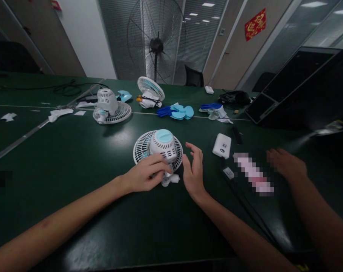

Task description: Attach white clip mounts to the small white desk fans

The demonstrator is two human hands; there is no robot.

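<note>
A small white fan (163,145) lies grille-down on the green table, its motor housing with a light-blue cap facing up. My left hand (150,172) is closed round the fan's white neck, near the clamp-like base piece (170,180), its fingertips partly hidden behind the part. Just right of the fan, my right hand (194,170) is held with fingers apart and nothing in it; no contact with the grille is visible.
Another person's hand (287,164) is at the right, near a pixelated object. A white box (222,146) with a black cable lies between. Further back are two more fans (107,104) (151,92), blue blades (182,112), gloves (215,110) and a dark case (301,87).
</note>
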